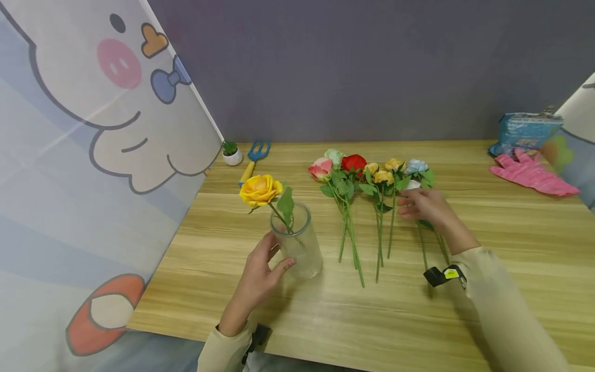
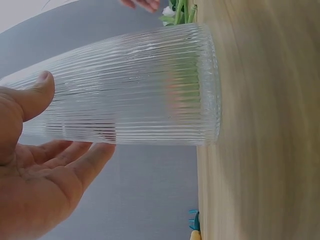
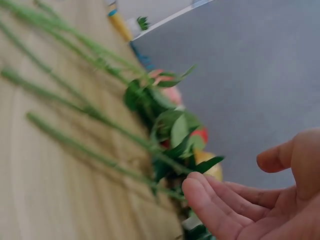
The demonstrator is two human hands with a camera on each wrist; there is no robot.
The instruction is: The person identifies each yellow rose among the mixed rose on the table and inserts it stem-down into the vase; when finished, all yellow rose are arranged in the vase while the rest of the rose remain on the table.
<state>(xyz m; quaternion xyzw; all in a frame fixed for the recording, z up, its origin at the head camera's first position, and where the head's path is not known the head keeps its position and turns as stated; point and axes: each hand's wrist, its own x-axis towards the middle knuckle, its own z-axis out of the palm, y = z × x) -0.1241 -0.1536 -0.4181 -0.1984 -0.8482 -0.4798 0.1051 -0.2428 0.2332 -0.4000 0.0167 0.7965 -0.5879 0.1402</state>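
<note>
My left hand holds a clear ribbed glass vase from its near left side, thumb on one side and fingers on the other. The vase stands upright on the table, with one yellow rose leaning left out of its mouth. My right hand, fingers loosely extended and nothing between them, hovers by a white flower that it partly covers. Beside it lie a light blue flower and a stem of small yellow roses. In the right wrist view, the fingertips overlap green stems.
A red rose, a pink flower and a pale green flower lie mid-table. A hand fork and a small potted plant sit back left. At far right are a pink glove and a blue packet.
</note>
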